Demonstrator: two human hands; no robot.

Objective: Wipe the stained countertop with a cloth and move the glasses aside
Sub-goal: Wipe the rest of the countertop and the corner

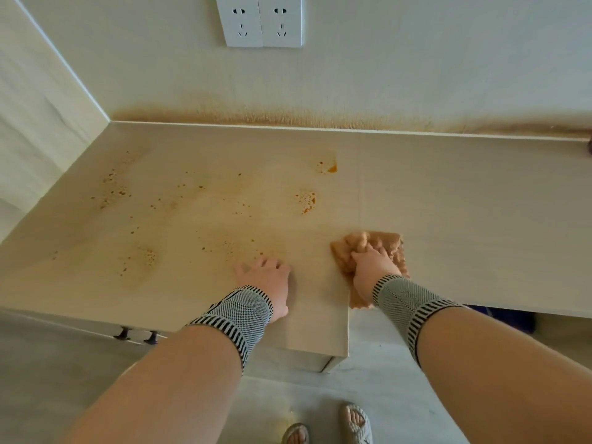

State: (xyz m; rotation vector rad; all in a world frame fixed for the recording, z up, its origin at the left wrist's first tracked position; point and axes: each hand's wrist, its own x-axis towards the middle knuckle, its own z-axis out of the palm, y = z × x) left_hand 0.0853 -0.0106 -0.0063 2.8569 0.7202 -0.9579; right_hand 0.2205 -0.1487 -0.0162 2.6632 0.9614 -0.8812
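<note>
The pale wood countertop (448,203) carries orange-brown stains (306,200) scattered over its left and middle parts. My right hand (373,267) presses down on a crumpled tan cloth (381,243) at the counter's front edge, with part of the cloth hanging over the edge. My left hand (267,278) rests flat on the counter just left of the cloth, fingers spread, holding nothing. Both wrists wear striped knit bands. No glasses are in view.
A brown stain band (288,115) runs along the wall base behind the counter. Two white wall sockets (259,20) sit above. A side wall closes the left end. Cabinet handles (137,336) show below the front edge, and my feet in sandals (330,427) stand on the grey floor.
</note>
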